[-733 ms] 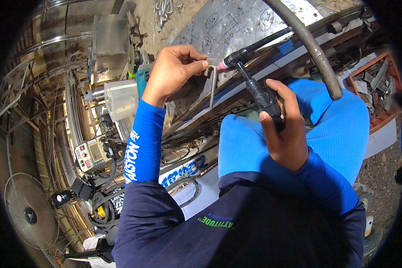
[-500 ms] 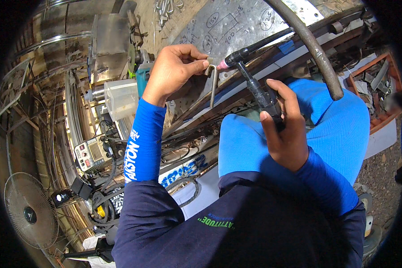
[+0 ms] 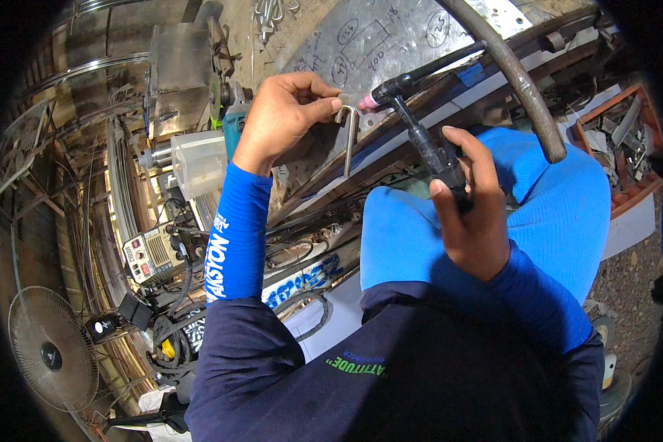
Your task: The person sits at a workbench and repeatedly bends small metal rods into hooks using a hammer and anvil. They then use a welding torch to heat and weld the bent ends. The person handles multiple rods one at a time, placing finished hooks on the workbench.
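Your right hand (image 3: pixel 473 228) is shifting slightly toward the upper right of the frame and taking the torch (image 3: pixel 423 147) handle with it; the torch's pink nozzle (image 3: pixel 367 103) is rising a touch near the upper middle. Your left hand (image 3: pixel 281 118) and the bent rod (image 3: pixel 351 144) are drifting a hair leftward, while the marked metal sheet (image 3: pixel 405 60) is edging left too.

My bench (image 3: pixel 311 20): tan, worn top ahead of me. On it, 1 flat silver plate (image 3: pixel 398 62), dark handwriting over its face, small holes at right end. Left of plate, on bare tan top, 1 cluster of bent metal rods (image 3: pixel 271 13). Floor (image 3: pixel 630 276) at my right: gritty, brown.
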Motion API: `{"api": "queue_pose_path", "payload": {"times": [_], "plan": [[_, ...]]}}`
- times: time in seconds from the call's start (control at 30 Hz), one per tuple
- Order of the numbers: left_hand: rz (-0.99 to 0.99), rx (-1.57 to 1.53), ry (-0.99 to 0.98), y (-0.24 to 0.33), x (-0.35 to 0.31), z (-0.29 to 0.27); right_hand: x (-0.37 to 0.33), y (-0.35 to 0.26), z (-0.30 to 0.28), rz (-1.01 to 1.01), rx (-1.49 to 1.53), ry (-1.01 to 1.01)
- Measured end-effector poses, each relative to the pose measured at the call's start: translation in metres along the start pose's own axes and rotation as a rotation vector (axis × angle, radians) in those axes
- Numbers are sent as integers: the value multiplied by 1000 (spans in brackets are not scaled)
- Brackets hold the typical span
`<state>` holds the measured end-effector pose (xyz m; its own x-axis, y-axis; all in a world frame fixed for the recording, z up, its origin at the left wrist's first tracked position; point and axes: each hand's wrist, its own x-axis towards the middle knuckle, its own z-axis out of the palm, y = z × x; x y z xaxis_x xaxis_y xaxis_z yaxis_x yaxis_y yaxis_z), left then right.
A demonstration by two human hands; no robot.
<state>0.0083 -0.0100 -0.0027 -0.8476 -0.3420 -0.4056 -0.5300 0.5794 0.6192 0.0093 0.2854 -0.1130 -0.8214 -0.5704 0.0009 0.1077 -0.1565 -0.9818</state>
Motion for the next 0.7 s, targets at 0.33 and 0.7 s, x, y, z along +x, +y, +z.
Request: {"api": "queue_pose_path", "payload": {"times": [0.33,0.7], "plan": [[-6,-68,-39,-4,3,-4,-2,-1,2,5,66,31],[-57,-16,-105,7,17,-24,2,-14,-8,76,177,54]]}}
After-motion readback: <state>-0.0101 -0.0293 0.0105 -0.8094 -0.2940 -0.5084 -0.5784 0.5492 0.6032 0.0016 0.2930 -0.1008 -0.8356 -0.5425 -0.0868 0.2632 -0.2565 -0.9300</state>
